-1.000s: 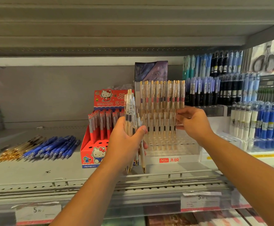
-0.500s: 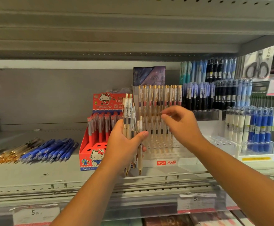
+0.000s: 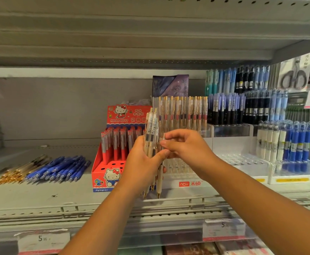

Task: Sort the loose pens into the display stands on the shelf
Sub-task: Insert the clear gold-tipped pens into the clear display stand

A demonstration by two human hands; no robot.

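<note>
My left hand (image 3: 144,162) grips an upright bundle of clear gold-tipped pens (image 3: 152,129), tips pointing down in front of the shelf edge. My right hand (image 3: 184,146) pinches one pen of that bundle at its right side. Right behind both hands stands the clear tiered display stand (image 3: 185,183) with a red "hesu" label; its back rows hold several matching gold-clip pens (image 3: 184,113) and its front holes show empty. More loose gold pens (image 3: 12,173) and loose blue pens (image 3: 58,169) lie flat on the shelf at the left.
A red Hello Kitty box (image 3: 111,161) of red pens stands just left of the clear stand. Stands of blue, black and white pens (image 3: 246,107) fill the right side. A wire rail (image 3: 67,208) edges the shelf front, with price tags (image 3: 43,239) below it.
My right hand has left the stand's back rows and come down and left to the bundle in my left hand, where it now pinches a pen. The left hand has stayed about where it was.
</note>
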